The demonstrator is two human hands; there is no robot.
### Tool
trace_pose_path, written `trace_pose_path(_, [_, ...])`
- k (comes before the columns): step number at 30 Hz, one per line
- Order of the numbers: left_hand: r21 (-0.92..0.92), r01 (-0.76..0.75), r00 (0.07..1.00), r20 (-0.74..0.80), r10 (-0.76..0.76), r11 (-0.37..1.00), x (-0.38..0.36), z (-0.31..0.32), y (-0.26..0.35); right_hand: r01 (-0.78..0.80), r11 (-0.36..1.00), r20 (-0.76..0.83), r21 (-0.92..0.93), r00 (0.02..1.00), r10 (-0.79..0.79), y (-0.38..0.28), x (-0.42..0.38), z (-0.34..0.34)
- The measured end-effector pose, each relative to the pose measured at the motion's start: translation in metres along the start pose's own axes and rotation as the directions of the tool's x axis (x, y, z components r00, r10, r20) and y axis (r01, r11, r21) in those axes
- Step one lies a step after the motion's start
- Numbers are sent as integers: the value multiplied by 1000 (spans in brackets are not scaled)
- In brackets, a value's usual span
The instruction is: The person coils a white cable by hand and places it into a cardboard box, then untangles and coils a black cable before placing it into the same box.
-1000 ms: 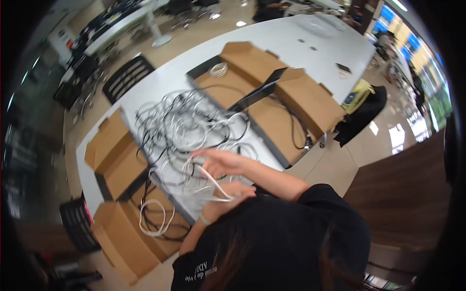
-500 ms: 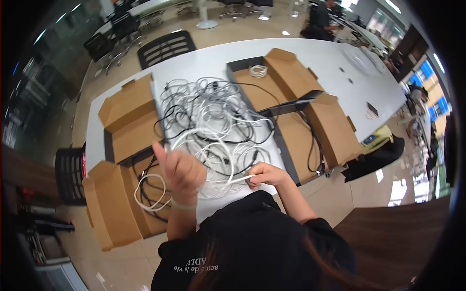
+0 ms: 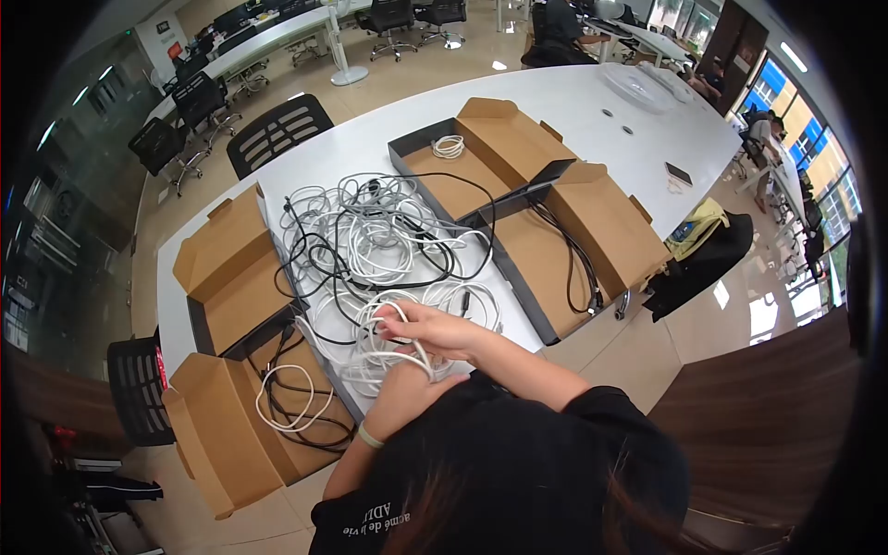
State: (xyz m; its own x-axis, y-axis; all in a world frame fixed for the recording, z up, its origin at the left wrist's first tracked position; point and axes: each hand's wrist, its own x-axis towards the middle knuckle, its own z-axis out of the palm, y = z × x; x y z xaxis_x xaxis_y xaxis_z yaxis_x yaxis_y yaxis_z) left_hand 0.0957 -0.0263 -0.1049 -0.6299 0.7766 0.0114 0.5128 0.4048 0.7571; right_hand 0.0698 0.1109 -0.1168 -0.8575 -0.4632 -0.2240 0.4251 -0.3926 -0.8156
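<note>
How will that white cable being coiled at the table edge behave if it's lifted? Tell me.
Probably floppy: the white cable already bends into loose loops around the right hand. Likely light, since fingers alone carry the loops. It may snag, because it lies against the tangled pile of cables on the table.

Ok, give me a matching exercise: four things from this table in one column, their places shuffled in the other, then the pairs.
1. small white coil
2. tangled cable pile
3. phone
4. white cable loop

A. bare tabletop at the far right
B. box nearest the person, on the left
C. far box, by its back corner
D. middle of the table, between the boxes

Pairs: 1-C, 2-D, 3-A, 4-B
</note>
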Motion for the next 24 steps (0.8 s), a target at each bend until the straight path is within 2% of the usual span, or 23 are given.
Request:
trace_pose_path(1, [-3,-2,1000,4,2,1000,-1,11,-4,-22,997,-52,-71,998,18,-3,-4,6])
trace_pose_path(2, [46,-37,995,-93,41,998,-3,22,-4,12,996,-112,-91,994,-22,-7,-9,12])
trace_pose_path(3, [99,-67,979,-187,84,993,-4,26,-3,29,995,-2,-90,1000,-29,-13,-15,14])
trace_pose_path(4, [53,-90,989,-113,95,995,-2,22,-5,47,995,107,-90,994,-37,-18,-19,13])
trace_pose_path(5, [50,-90,989,-109,95,995,-2,21,-6,71,978,133,-198,990,-45,-15,-19,12])
trace_pose_path(7, [234,-188,969,-113,218,954,-7,20,-9,114,856,64,-505,994,-94,-19,-23,18])
trace_pose_path(8, [281,-157,978,-87,188,947,-10,24,-21,112,824,51,-556,994,-100,-18,-21,16])
trace_pose_path(10, [268,-139,975,-133,179,953,-12,18,-28,1,968,113,-252,993,29,-15,-17,9])
trace_pose_path(11, [253,-123,970,-175,170,960,-13,17,-31,-24,970,115,-242,992,53,-15,-18,7])
trace_pose_path(12, [248,-229,931,-226,286,941,-10,17,-34,-4,990,131,-138,991,22,-9,-16,10])
trace_pose_path(13, [249,-228,928,-236,287,941,-6,20,-36,16,999,146,-39,989,-10,-4,-13,12])
trace_pose_path(14, [228,-233,936,-211,281,946,-3,24,-36,-7,992,150,125,989,-12,0,-12,14])
trace_pose_path(16, [193,-231,950,-166,264,954,2,30,-35,-68,963,96,262,994,44,6,-8,11])
trace_pose_path(17, [181,-228,956,-144,255,957,4,31,-37,-55,901,215,431,976,-43,16,-1,4])
trace_pose_path(19, [152,-220,968,-90,235,964,6,34,-48,66,973,180,223,978,-108,6,-11,12])
trace_pose_path(20, [113,-182,972,-131,196,977,6,48,-71,205,878,93,-433,979,-183,-4,-16,16])
trace_pose_path(21, [70,-145,974,-167,154,987,6,48,-75,228,720,46,-656,963,-264,-11,-22,27])
trace_pose_path(22, [393,-122,983,-78,166,911,5,45,-79,212,514,19,-831,935,-354,-12,-26,34])
trace_pose_path(23, [249,-158,983,-48,175,956,5,46,-86,275,406,36,-872,862,-505,-5,-24,37])
trace_pose_path(24, [96,-188,981,-19,191,977,6,48,-93,268,261,63,-927,799,-598,2,-19,34])
